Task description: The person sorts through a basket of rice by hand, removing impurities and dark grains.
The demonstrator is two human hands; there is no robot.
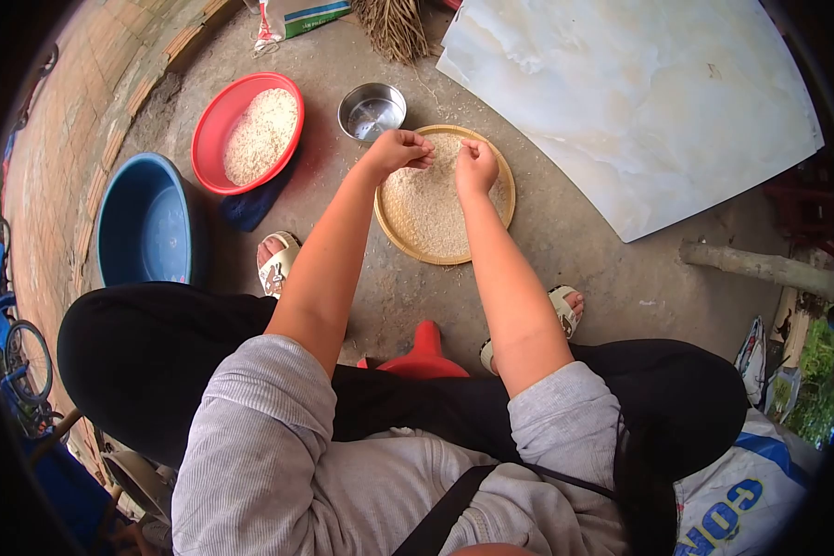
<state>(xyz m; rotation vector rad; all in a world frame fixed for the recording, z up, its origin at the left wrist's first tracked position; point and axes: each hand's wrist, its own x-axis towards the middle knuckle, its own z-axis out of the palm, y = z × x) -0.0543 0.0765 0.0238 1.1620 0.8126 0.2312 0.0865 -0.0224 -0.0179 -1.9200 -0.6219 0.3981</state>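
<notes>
Head view: there are one blue basin [148, 222], one red basin [215, 130], one metal bowl [372, 113]; then left hand [402, 151], curled, and right hand [475, 169], pinching, above one round tray [435, 260] of pale, loose grains [422, 218] on the ground [639, 278], hiding part; if they hold grains, I cannot tell. One marbled sheet [639, 102] lies at right.

The tray [433, 259] is golden yellow, its grain [423, 211] pale cream. The basin [212, 139] is red, the tub [148, 222] blue, the bowl [372, 115] silver. The board [635, 107] shows beige marbling on white; the shirt [259, 417] is grey, the trousers [139, 361] black.
</notes>
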